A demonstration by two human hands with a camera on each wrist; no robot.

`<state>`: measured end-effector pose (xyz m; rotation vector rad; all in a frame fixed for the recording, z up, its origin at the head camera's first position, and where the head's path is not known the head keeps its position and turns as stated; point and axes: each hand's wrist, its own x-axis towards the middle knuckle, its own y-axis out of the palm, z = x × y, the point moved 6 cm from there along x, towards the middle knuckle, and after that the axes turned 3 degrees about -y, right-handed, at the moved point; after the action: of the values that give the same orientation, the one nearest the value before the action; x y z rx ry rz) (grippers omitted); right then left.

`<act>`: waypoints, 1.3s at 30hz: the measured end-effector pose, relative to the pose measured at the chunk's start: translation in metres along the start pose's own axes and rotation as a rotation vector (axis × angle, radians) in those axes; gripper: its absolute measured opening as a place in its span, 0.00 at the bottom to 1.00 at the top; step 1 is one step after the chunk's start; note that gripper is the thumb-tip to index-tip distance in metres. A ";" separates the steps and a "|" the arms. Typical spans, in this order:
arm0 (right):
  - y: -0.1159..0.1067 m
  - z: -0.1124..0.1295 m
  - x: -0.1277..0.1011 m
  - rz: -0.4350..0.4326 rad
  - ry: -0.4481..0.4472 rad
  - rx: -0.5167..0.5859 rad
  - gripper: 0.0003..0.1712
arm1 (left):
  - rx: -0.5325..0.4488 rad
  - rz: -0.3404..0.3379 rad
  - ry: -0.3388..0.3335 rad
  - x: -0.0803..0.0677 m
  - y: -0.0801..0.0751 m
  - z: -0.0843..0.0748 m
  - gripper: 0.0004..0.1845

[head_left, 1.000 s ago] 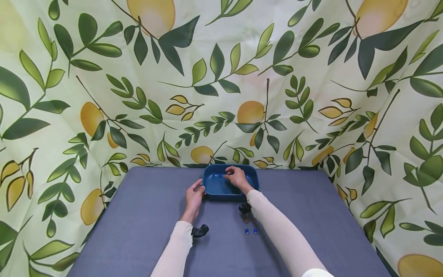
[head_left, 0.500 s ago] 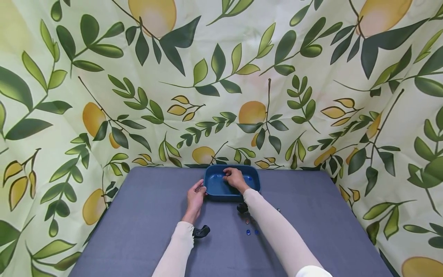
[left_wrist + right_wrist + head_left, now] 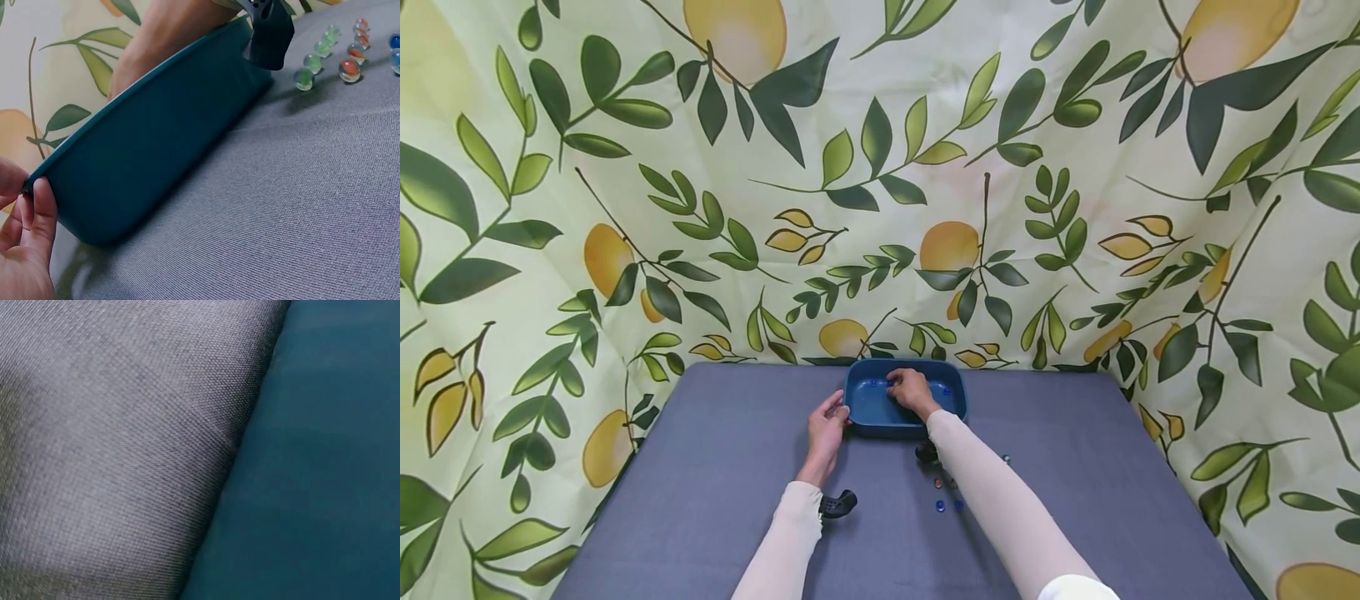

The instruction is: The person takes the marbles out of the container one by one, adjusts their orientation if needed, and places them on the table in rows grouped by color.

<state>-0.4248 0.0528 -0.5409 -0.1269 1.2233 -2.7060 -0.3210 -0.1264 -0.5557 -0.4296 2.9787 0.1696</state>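
Note:
A blue rectangular tub (image 3: 891,432) stands at the back of the table. My left hand (image 3: 826,429) pinches its left rim, thumb and fingers on either side of the wall (image 3: 125,169) in the left wrist view. My right hand (image 3: 910,392) reaches down into the tub, fingers curled together at a blue marble (image 3: 891,384) near the back wall. To the left of those fingertips lies another blue marble (image 3: 873,383), and one more marble (image 3: 947,390) sits on the right side. The right wrist view shows only tub wall (image 3: 312,456) and cloth, without fingers.
In front of the tub, loose marbles lie in rows on the grey cloth (image 3: 250,219): several green marbles (image 3: 304,79), several orange-red marbles (image 3: 350,70) and blue marbles (image 3: 940,506). Black wrist cameras (image 3: 838,503) hang from both sleeves. Leaf-printed fabric (image 3: 880,208) walls the table.
My right hand has lowered slightly inside the tub, and a blue marble now shows at its fingertips. A green marble has come into sight beyond the right sleeve. My left hand keeps its hold.

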 end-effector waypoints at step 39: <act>-0.039 -0.007 -0.031 -0.086 -0.031 0.124 0.07 | -0.001 -0.014 0.016 -0.002 0.001 -0.002 0.23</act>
<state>-0.3997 0.0897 -0.5164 -0.2090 1.0609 -2.8332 -0.3197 -0.1250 -0.5538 -0.4539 2.9903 0.1676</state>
